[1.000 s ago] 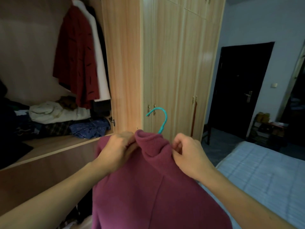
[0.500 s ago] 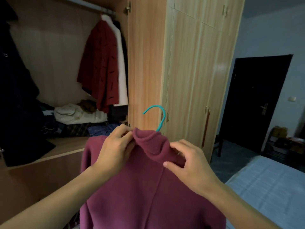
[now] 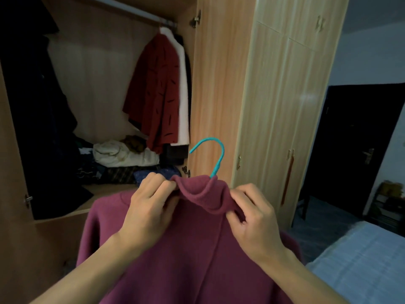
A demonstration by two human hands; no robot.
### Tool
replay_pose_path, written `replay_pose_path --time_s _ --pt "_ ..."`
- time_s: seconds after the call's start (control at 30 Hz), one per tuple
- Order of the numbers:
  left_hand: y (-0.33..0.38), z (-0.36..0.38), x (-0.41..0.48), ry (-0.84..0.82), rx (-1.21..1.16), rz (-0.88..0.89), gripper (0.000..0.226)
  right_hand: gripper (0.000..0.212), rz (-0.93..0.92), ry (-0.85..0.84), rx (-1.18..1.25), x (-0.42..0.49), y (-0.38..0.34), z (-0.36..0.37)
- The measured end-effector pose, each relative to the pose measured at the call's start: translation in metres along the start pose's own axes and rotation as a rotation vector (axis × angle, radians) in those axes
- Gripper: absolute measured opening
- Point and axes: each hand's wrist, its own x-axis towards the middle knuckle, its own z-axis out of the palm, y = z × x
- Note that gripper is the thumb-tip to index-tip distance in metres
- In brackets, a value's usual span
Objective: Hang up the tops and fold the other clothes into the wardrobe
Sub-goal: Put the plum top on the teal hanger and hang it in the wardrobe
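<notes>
Soft purple top (image 3: pixel 197 249) on its teal plastic hanger (image 3: pixel 215 159)
Your left hand (image 3: pixel 151 205) and right hand (image 3: pixel 252 218) now pinch the collar; you've turned toward the wardrobe rail (image 3: pixel 131 12), upper left

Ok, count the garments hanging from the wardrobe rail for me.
3 clearly: a red patterned top and a white garment behind it at the rail's right end, plus a dark coat at the left. A dark edge behind the white one may hide more.

The top (image 3: pixel 197 249) is plain plum-purple, its hanger hook (image 3: pixel 215 154) turquoise, the hanging jacket (image 3: pixel 157 95) deep red with short dark dashes beside a white garment (image 3: pixel 183 91), the wardrobe (image 3: pixel 219 84) pale wood-grain, the bed cover (image 3: pixel 361 266) light blue with faint stripes.
</notes>
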Motion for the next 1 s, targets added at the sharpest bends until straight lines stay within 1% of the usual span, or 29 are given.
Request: replay_pose_path --time_s 0.07,0.13,0.2,0.3,0.33,0.4,0.43,0.47,0.5,0.6,0.67,0.73,0.87,1.0 --pt "-0.011 -0.006 0.005 0.034 0.015 -0.025 0.014 0.024 -0.032 0.078 0.002 0.009 0.0 0.017" --pt "-0.022 -0.009 0.013 0.06 0.053 -0.075 0.01 0.024 -0.043 0.138 0.024 0.024 0.0 0.034" --pt "-0.034 -0.01 0.024 0.08 0.092 -0.135 0.01 0.025 -0.055 0.135 0.067 0.043 0.001 0.05" --pt "-0.056 -0.009 0.044 0.098 0.113 -0.211 0.021 0.031 -0.101 0.016 0.157 0.076 0.007 0.066" --pt "-0.063 -0.009 0.049 0.104 0.118 -0.229 0.024 0.036 -0.132 -0.048 0.181 0.086 0.011 0.069" --pt "-0.077 -0.008 0.057 0.115 0.143 -0.245 0.025 0.054 -0.207 -0.166 0.194 0.101 0.019 0.076" --pt "-0.084 -0.007 0.06 0.117 0.165 -0.238 0.026 0.062 -0.239 -0.192 0.184 0.107 0.024 0.082" --pt "-0.092 -0.007 0.063 0.119 0.187 -0.225 0.027 0.064 -0.257 -0.192 0.173 0.114 0.029 0.088" --pt "-0.1 -0.007 0.066 0.123 0.207 -0.213 0.028 0.061 -0.258 -0.172 0.167 0.121 0.034 0.095" --pt "-0.126 -0.007 0.078 0.167 0.258 -0.188 0.026 0.041 -0.2 -0.044 0.167 0.141 0.044 0.118" --pt "-0.143 -0.008 0.087 0.203 0.267 -0.152 0.021 0.035 -0.174 0.027 0.194 0.154 0.05 0.136" --pt "-0.159 -0.009 0.094 0.214 0.279 -0.121 0.018 0.033 -0.183 0.076 0.239 0.168 0.053 0.156" --pt "-0.197 -0.007 0.104 0.22 0.295 -0.061 0.025 0.029 -0.174 0.14 0.341 0.196 0.055 0.196" --pt "-0.246 -0.001 0.113 0.237 0.309 0.024 0.025 0.032 -0.187 0.187 0.34 0.229 0.054 0.237"
